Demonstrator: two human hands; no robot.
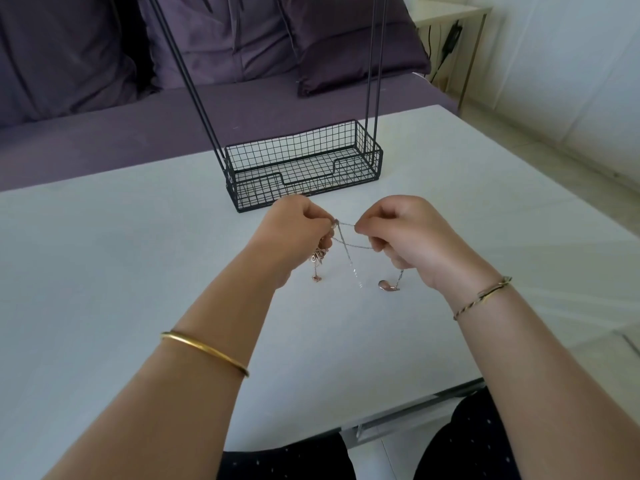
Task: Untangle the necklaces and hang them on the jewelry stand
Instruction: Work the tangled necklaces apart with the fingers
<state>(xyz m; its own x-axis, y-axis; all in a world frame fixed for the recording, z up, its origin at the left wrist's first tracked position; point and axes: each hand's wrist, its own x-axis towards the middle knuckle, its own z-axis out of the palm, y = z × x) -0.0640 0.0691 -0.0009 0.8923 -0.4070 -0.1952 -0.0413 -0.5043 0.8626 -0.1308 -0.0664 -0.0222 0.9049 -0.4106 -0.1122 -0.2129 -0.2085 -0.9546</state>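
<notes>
1. Necklaces of thin silver chain (pixel 344 242) are stretched, crossed over one another, between a person's two hands, raised just above a white tabletop (pixel 138 258).
2. Her left hand (pixel 294 230) has its fingers curled inward, pinching one end of the top strand between thumb and fingertips. A bunched rose-gold pendant cluster (pixel 318 256) dangles below that hand, and its lowest charm reaches the tabletop.
3. Her right hand (pixel 405 237) is likewise curled, pinching the same strand close to the left fingertips, while a second strand runs to its lower fingers.
4. Between the two hands, one loose chain end drops down to the tabletop. Under the right hand, a small rounded rose-gold pendant (pixel 388 287) lies on the surface at the end of a short hanging length.
5. Just beyond both hands stands a black wire jewelry stand (pixel 263 188), with a rectangular mesh basket base and thin upright rods that rise out of view. No chain touches it.
6. A plain gold bangle (pixel 204 351) circles the left forearm, and a twisted gold-and-dark cord bracelet (pixel 483 296) sits at the right wrist.
7. Well beyond the hands, behind the stand, are purple cushions (pixel 346 39) on a purple sofa.
</notes>
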